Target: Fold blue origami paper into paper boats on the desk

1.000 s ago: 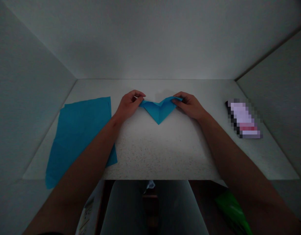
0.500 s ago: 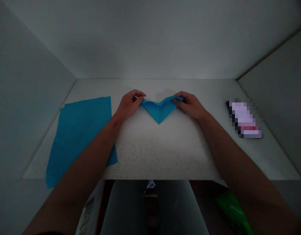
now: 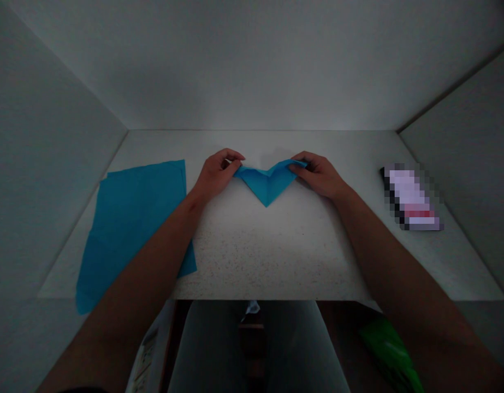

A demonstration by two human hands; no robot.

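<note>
A folded piece of blue paper (image 3: 267, 187) lies between my hands in the middle of the head view. It has a V-like shape, with its point toward me and a crease down the centre. My left hand (image 3: 222, 170) pinches its left corner between thumb and fingers. At the opposite corner, my right hand (image 3: 316, 173) grips the paper with the thumb on the near side. Parts of both corners are hidden by the fingers. Larger blue paper sheets (image 3: 137, 213) lie to the left, partly under my left forearm.
The white tabletop (image 3: 272, 256) meets a wall at the back and panels at both sides. A phone (image 3: 411, 196), blurred by pixels, lies at the right. Below the table's front edge are my legs (image 3: 214, 349) and a green bag-like thing (image 3: 389, 349).
</note>
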